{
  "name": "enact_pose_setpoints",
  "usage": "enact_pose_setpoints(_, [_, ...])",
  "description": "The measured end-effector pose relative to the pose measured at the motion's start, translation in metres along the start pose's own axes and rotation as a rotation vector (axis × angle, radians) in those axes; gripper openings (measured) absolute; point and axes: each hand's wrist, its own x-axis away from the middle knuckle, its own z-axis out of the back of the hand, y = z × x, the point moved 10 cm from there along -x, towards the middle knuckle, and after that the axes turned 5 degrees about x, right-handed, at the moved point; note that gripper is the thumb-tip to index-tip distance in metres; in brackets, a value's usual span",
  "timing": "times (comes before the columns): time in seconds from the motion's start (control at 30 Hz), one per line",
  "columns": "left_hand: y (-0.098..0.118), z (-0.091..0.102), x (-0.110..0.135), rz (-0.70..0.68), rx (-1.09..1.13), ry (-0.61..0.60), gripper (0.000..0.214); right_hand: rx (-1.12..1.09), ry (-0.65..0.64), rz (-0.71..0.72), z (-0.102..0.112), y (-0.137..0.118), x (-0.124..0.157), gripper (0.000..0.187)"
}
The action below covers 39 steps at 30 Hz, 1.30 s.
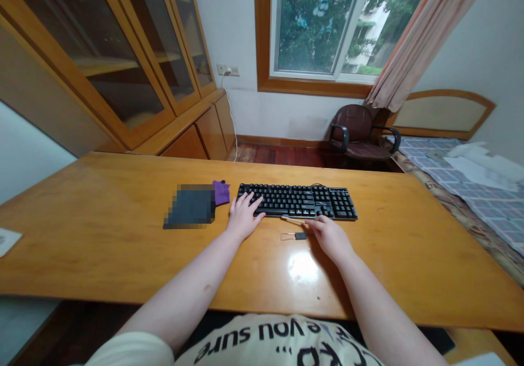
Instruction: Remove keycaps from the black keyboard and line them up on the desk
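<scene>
A black keyboard [286,201] lies lengthwise on the wooden desk in front of me. My left hand [244,215] rests on its left end, fingers spread over the keys and thumb by the front edge. At the front edge my right hand [328,234] pinches a thin white stick that looks like a cotton swab [293,220]. The swab's pale tip points left and lies against or just beside the keyboard's front edge; contact is hard to tell. Just left of my right hand, a keycap puller [300,236] with a black handle and wire loops lies on the desk.
Left of the keyboard are a purple cloth [221,193] and a dark, blurred-out flat object [191,205]. White paper [9,240] sits at the desk's [123,257] left edge. Beyond stand a glass-door cabinet [135,55], a brown armchair [358,131] and a bed [462,175].
</scene>
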Motion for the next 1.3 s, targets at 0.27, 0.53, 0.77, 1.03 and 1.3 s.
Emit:
enact_pose_setpoints(0.27, [-0.003,-0.002,-0.001,0.030,0.000,-0.028,0.052,0.073,-0.029,-0.211,0.023,0.096,0.024,0.028])
enact_pose_setpoints(0.53, [-0.002,-0.003,-0.001,0.011,0.007,-0.023,0.052,0.096,-0.078,-0.272,0.036,0.151,0.043,0.029])
enact_pose_setpoints(0.77, [-0.001,-0.003,-0.001,-0.009,-0.006,-0.015,0.052,-0.053,-0.042,-0.118,0.010,0.060,0.008,0.030])
enact_pose_setpoints(1.03, [-0.002,-0.004,-0.001,-0.007,-0.004,-0.011,0.052,-0.036,-0.044,-0.292,0.015,0.111,0.023,0.029])
enact_pose_setpoints(1.3, [0.007,0.015,0.000,-0.020,0.042,0.083,0.047,-0.163,0.104,-0.409,0.055,0.156,0.063,0.026])
